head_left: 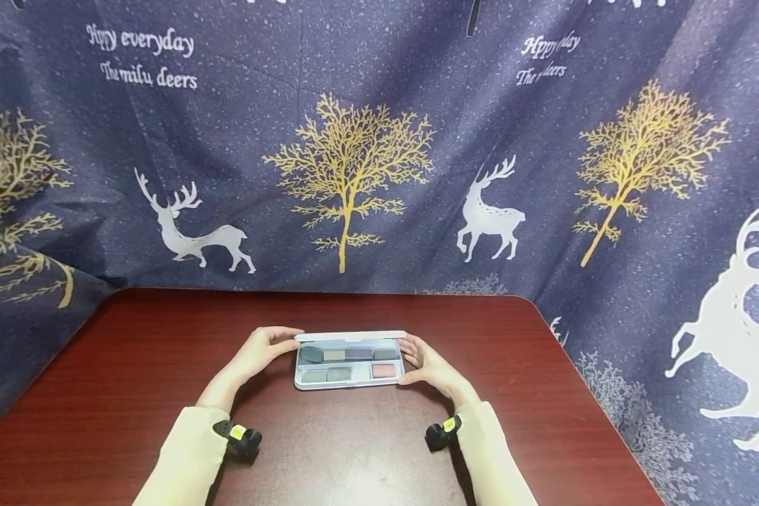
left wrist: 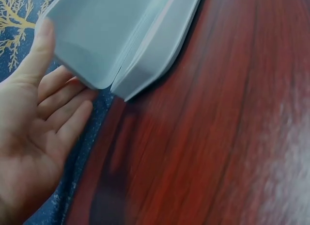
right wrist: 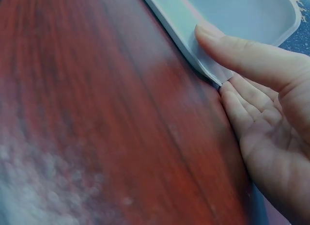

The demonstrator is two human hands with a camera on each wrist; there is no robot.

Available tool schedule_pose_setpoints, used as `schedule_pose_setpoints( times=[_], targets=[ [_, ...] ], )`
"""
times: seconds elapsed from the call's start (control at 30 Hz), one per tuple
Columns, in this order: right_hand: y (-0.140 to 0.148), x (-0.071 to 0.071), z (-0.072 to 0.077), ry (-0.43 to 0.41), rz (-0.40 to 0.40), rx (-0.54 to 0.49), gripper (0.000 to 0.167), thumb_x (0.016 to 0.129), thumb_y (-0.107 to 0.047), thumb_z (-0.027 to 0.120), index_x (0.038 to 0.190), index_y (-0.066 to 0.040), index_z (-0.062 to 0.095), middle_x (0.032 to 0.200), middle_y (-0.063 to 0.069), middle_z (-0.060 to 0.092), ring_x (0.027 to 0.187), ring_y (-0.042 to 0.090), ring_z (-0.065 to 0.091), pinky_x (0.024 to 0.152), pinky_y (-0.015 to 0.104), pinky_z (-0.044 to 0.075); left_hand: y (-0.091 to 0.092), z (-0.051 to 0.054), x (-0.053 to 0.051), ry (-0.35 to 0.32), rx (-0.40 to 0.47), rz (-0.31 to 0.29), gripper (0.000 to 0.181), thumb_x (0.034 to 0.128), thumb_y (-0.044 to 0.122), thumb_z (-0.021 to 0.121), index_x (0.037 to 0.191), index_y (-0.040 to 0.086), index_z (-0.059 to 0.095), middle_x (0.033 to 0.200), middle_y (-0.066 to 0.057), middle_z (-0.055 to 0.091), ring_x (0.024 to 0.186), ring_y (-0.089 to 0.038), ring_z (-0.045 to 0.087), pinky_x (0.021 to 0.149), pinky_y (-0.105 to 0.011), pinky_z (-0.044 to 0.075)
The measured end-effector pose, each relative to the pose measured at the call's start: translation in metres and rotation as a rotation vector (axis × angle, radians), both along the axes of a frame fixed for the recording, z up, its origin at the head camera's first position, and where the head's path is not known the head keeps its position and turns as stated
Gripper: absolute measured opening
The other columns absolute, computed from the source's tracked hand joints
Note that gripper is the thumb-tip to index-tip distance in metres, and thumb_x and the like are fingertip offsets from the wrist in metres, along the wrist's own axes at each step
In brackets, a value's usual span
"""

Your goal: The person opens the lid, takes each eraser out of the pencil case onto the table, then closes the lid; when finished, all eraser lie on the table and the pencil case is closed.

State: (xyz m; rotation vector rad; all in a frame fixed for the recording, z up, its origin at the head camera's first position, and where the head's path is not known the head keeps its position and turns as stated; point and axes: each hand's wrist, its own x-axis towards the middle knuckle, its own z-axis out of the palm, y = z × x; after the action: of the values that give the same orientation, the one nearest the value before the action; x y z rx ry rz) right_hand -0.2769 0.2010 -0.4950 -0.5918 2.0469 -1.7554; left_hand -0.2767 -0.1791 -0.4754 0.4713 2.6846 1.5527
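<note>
A pale flat case (head_left: 356,384) lies on the table with its hinged lid (head_left: 351,336) raised along the far side. Dark, beige and greyish pieces and one pink piece (head_left: 383,370) sit in its compartments. At the left end, the left hand (head_left: 259,353) grips a corner of the lid; the left wrist view shows its thumb on the edge of the lid (left wrist: 99,36) and its fingers behind. At the right end, the right hand (head_left: 435,369) holds the base, its thumb on the rim (right wrist: 181,38) and its fingers against the end, partly hidden.
The dark red table (head_left: 329,450) has a glossy glare near its front. Behind it hangs a blue cloth (head_left: 379,211) printed with deer and trees. Each wrist carries a small black camera, the left one (head_left: 243,439) and the right one (head_left: 443,434).
</note>
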Motion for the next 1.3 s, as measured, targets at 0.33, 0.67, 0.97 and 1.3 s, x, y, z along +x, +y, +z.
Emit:
schedule_pose_setpoints(
  times=[0.33, 0.67, 0.97, 1.3],
  targets=[
    [-0.001, -0.001, 0.000, 0.017, 0.017, -0.024, 0.094, 0.076, 0.015, 0.071, 0.149, 0.012, 0.012, 0.156, 0.033, 0.018, 0.147, 0.044, 0.019, 0.120, 0.049, 0.020, 0.011, -0.001, -0.012, 0.036, 0.021, 0.177, 0.033, 0.0955, 0.022, 0.064, 0.110, -0.007, 0.069, 0.096, -0.019, 0.074, 0.091, -0.030, 0.071, 0.083, -0.042, 0.058],
    [-0.001, 0.000, -0.001, 0.019, 0.014, -0.027, 0.093, 0.076, 0.014, 0.071, 0.149, 0.012, 0.012, 0.156, 0.032, 0.020, 0.147, 0.042, 0.019, 0.121, 0.049, 0.019, 0.019, -0.002, -0.022, 0.018, 0.044, 0.270, 0.034, 0.0968, 0.024, 0.062, 0.110, -0.006, 0.070, 0.089, -0.017, 0.073, 0.082, -0.023, 0.069, 0.078, -0.031, 0.058],
    [-0.001, -0.001, 0.000, 0.013, 0.010, -0.038, 0.094, 0.076, 0.015, 0.071, 0.149, 0.011, 0.012, 0.156, 0.032, 0.020, 0.147, 0.042, 0.019, 0.121, 0.048, 0.020, 0.021, -0.008, -0.026, -0.043, 0.100, 0.308, 0.038, 0.0958, 0.028, 0.063, 0.112, -0.005, 0.069, 0.089, -0.014, 0.072, 0.079, -0.012, 0.065, 0.077, -0.025, 0.055],
    [-0.001, -0.002, -0.001, 0.014, 0.010, -0.042, 0.093, 0.075, 0.015, 0.071, 0.149, 0.012, 0.013, 0.156, 0.032, 0.021, 0.147, 0.042, 0.020, 0.120, 0.045, 0.021, 0.024, -0.017, -0.024, -0.168, 0.232, 0.261, 0.037, 0.0963, 0.014, 0.061, 0.121, -0.014, 0.060, 0.114, -0.028, 0.067, 0.084, -0.007, 0.066, 0.082, -0.025, 0.058]
  ],
)
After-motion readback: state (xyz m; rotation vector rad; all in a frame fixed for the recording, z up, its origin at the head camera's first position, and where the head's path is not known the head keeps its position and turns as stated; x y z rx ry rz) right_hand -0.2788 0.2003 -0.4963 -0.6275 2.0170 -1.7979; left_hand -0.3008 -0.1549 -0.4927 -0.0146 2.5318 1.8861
